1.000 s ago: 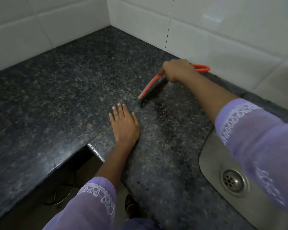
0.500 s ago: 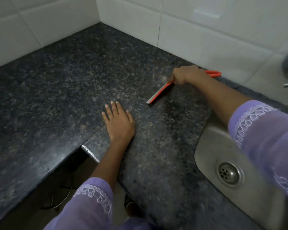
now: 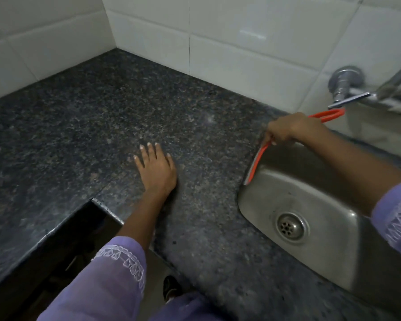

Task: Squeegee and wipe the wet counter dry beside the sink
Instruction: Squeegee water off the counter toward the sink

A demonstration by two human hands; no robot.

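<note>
The dark speckled granite counter fills the left and middle of the view. My right hand grips an orange squeegee by its handle, whose loop sticks out behind the hand. The blade lies along the left rim of the steel sink, right at the counter's edge. My left hand rests flat on the counter with fingers spread, left of the sink.
White tiled walls meet in a corner at the back. A chrome tap sticks out of the wall above the sink at right. The drain sits in the basin. The counter's front edge steps inward at lower left.
My right hand has dragged the squeegee to the right across the counter until the blade reached the sink's rim. My left hand has stayed flat in the same spot.
</note>
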